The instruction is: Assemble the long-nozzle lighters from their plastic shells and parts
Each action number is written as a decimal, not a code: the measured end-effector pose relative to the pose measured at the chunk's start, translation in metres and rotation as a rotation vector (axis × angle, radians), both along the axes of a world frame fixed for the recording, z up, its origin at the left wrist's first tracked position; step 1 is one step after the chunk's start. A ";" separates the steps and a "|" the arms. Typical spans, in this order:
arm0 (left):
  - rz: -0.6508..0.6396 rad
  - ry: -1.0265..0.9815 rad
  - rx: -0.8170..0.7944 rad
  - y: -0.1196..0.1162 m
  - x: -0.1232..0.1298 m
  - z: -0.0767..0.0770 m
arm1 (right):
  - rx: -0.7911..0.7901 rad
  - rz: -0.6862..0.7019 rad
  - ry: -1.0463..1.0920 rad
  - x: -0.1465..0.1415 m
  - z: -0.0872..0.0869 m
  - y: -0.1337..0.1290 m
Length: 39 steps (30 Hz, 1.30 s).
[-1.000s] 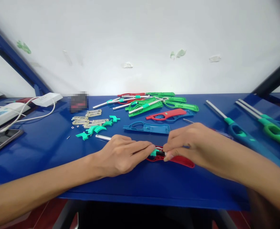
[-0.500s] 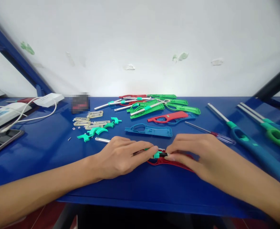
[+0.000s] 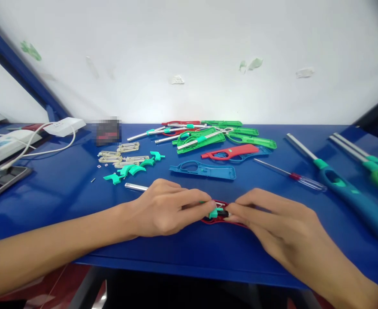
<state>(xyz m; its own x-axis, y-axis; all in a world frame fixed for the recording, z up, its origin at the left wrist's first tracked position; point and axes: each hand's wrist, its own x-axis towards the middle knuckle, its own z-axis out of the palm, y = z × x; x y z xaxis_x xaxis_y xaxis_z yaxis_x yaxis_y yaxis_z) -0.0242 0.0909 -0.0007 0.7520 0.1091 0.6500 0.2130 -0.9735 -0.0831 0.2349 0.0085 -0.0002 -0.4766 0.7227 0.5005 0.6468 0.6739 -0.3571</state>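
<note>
A red lighter casing half (image 3: 220,220) lies on the blue table near its front, largely covered by my fingers. A green trigger (image 3: 213,213) and a small black cylindrical part (image 3: 222,213) sit in it. My left hand (image 3: 169,210) is closed, its thumb and index finger pinching at the green trigger. From the right, my right hand (image 3: 275,219) pinches the black part, with its fingertips over the casing. A metal tube (image 3: 136,187) sticks out to the left from behind my left hand. Beyond lies a blue casing half (image 3: 208,170).
Green triggers (image 3: 137,170) and cream plastic parts (image 3: 127,147) lie to the left, near a phone (image 3: 7,182). Casing halves and metal tubes pile up at the back. A screwdriver (image 3: 300,178) and assembled lighters (image 3: 340,193) are on the right.
My right hand has turned, with its wrist lower and its fingers pressed closer over the casing. The left hand keeps its grip. The view has shifted slightly.
</note>
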 end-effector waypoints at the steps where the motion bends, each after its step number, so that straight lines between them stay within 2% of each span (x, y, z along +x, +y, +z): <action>1: -0.004 0.005 0.002 0.000 0.000 0.001 | 0.007 0.004 -0.001 0.000 0.000 -0.001; 12: -0.020 0.008 0.087 -0.003 0.005 0.002 | 0.021 0.024 0.028 -0.002 -0.005 0.000; 20: -0.009 0.035 0.115 -0.004 0.005 0.003 | 0.036 0.004 -0.014 0.003 -0.001 -0.004; 29: -0.034 0.043 -0.147 0.000 0.002 0.004 | 0.172 -0.101 -0.125 0.006 -0.008 -0.013; 39: 0.008 0.064 -0.241 -0.003 0.002 0.006 | 0.196 -0.128 -0.148 -0.001 -0.006 -0.016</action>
